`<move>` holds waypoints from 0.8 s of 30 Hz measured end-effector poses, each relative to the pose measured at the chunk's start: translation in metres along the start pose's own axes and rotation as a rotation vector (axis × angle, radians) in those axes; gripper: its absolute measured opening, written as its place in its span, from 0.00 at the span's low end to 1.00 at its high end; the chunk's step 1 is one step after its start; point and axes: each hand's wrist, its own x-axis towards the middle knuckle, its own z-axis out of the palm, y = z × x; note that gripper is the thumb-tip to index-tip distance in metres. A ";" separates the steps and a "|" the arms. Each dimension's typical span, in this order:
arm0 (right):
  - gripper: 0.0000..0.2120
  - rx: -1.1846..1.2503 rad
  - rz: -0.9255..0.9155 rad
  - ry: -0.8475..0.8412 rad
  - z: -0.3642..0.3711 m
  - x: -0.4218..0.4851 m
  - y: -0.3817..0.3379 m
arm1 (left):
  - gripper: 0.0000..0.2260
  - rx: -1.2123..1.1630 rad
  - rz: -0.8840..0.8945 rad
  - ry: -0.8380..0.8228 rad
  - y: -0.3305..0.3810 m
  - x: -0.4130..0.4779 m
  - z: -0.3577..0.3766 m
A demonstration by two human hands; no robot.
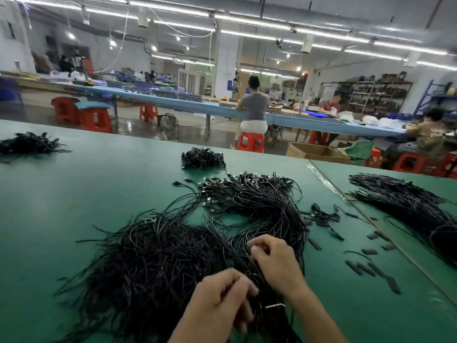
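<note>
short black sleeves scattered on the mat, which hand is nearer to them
Right. The right hand pinches the cable bundle, with the short black sleeves lying off to its right. The left hand grips the same bundle farther left, on the right hand's other side.

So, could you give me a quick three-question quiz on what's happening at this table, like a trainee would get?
1. True or false: the left hand and right hand both grip the black cable bundle.
2. What colour is the table? A red, B green, C white.
3. Fill in: the tie on the bundle is ___.
Key: 1 true; 2 B; 3 white.
</note>
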 end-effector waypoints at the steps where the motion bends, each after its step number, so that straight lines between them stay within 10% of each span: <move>1: 0.09 -0.041 -0.006 0.037 0.004 0.006 0.002 | 0.14 0.019 0.046 0.099 -0.002 0.016 -0.002; 6: 0.08 -0.294 0.097 0.120 0.011 0.025 0.008 | 0.13 0.222 0.102 0.431 -0.002 0.107 -0.029; 24: 0.09 -0.612 0.109 0.054 0.022 0.027 0.015 | 0.09 0.402 0.077 0.495 -0.096 0.147 -0.041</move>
